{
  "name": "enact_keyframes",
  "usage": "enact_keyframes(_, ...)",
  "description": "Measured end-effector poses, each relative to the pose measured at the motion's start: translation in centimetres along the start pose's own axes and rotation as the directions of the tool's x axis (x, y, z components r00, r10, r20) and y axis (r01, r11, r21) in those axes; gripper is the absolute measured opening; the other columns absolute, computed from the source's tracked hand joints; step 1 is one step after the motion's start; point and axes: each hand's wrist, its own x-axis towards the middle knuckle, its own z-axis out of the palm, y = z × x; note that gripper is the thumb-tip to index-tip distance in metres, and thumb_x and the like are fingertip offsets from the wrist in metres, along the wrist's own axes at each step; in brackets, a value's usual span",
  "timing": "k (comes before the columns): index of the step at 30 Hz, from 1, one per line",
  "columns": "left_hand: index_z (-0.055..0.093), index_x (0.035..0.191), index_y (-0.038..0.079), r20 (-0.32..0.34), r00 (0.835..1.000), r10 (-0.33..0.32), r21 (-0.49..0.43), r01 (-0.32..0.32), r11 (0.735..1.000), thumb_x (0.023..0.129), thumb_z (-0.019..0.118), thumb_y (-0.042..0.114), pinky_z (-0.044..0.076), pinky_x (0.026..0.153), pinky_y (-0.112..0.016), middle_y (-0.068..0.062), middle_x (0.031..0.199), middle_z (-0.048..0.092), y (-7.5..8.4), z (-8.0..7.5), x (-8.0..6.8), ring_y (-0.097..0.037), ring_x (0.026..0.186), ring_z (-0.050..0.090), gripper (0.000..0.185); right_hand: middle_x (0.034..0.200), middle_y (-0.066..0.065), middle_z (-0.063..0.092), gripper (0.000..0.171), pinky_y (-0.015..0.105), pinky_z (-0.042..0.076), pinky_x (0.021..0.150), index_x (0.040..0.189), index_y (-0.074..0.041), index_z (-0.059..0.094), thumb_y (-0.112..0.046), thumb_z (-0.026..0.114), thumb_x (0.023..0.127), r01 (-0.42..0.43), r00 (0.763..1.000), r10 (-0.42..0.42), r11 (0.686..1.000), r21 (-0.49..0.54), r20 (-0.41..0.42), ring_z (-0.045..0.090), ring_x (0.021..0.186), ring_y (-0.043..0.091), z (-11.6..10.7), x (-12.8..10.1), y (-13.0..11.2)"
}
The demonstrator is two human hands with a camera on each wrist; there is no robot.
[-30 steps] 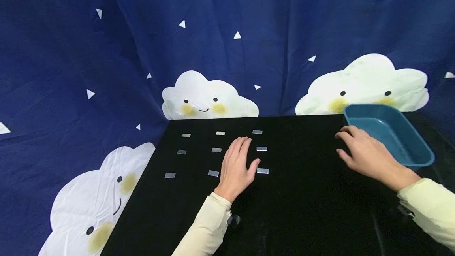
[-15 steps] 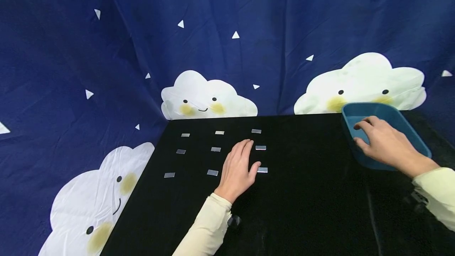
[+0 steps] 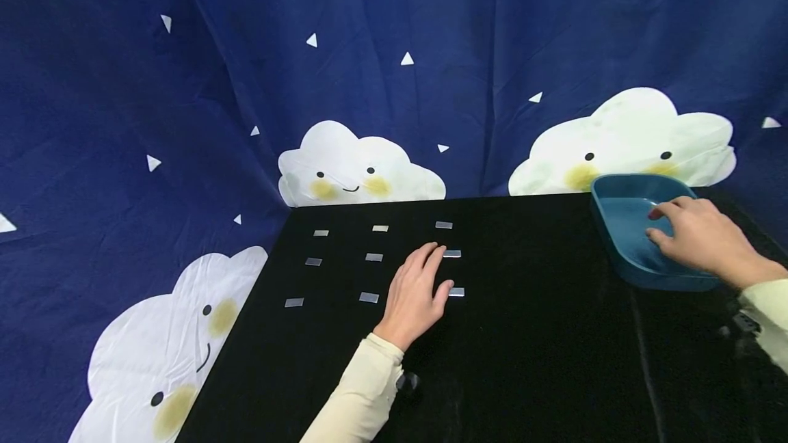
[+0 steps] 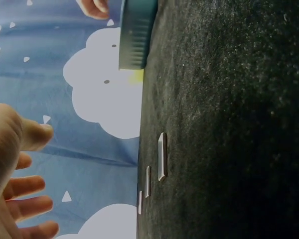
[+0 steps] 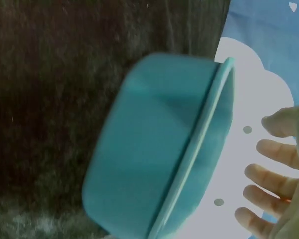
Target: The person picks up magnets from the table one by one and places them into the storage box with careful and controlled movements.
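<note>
Head view: right hand [image 3: 702, 241], fingers relaxed and holding nothing, hovers over the teal plastic tray [image 3: 615, 241] at the black table's [image 3: 542, 347] right rear. Left hand [image 3: 415, 292], fingers extended and empty, rests among small silver rectangular plates [image 3: 369, 297].

You wear a pale cream-yellow long-sleeved top | left sleeve [image 3: 360, 394] fits close, ends in a snug cuff at the wrist, soft creases along the forearm | right sleeve [image 3: 765, 313] same fabric, cuff bunched at the wrist | your left hand [image 3: 417, 292] and right hand [image 3: 702, 240] are bare: no gloves, rings or watch showing
</note>
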Motion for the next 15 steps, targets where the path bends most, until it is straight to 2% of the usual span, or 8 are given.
enact_keyframes(7, 0.052, 0.140, 0.010, 0.056, 0.998, -0.015, 0.004, 0.015, 1.000, 0.094, 0.065, 0.031, 0.046, 0.110, -0.041, -0.008, 0.148, 0.051, 0.0, 0.1, -0.3, -0.023, 0.136, 0.051, 0.053, 0.083, 0.028, 0.060, 0.027, 0.048, 0.049, 0.060, 0.098, 0.011, 0.065, -0.009, 0.068, 0.081, 0.028, 1.000, -0.028, 0.999, -0.027, 0.004, 0.056, 0.069, 0.032, -0.2, 1.4, 2.5)
enact_keyframes(12, 0.052, 0.140, 0.010, 0.074, 0.997, -0.012, -0.008, 0.012, 1.000, 0.094, 0.065, 0.032, 0.046, 0.109, -0.041, -0.008, 0.149, 0.051, 0.2, -0.1, -0.3, -0.023, 0.136, 0.051, 0.053, 0.083, 0.030, 0.059, 0.024, 0.050, 0.048, 0.061, 0.098, 0.013, 0.063, -0.006, 0.063, 0.083, -0.083, 0.995, 0.082, 0.996, 0.018, 0.065, 0.056, 0.070, 0.037, -0.1, 2.0, 4.6)
enact_keyframes(15, 0.052, 0.140, 0.010, 0.071, 0.997, 0.005, -0.019, -0.004, 1.000, 0.096, 0.062, 0.033, 0.045, 0.110, -0.041, -0.007, 0.149, 0.050, 0.5, 0.0, 0.0, -0.021, 0.137, 0.051, 0.051, 0.075, 0.027, 0.059, 0.023, 0.051, 0.046, 0.058, 0.093, 0.015, 0.060, -0.005, 0.060, 0.081, -0.121, 0.990, 0.119, 0.992, 0.027, 0.074, 0.056, 0.065, 0.036, -0.1, 1.9, 6.4)
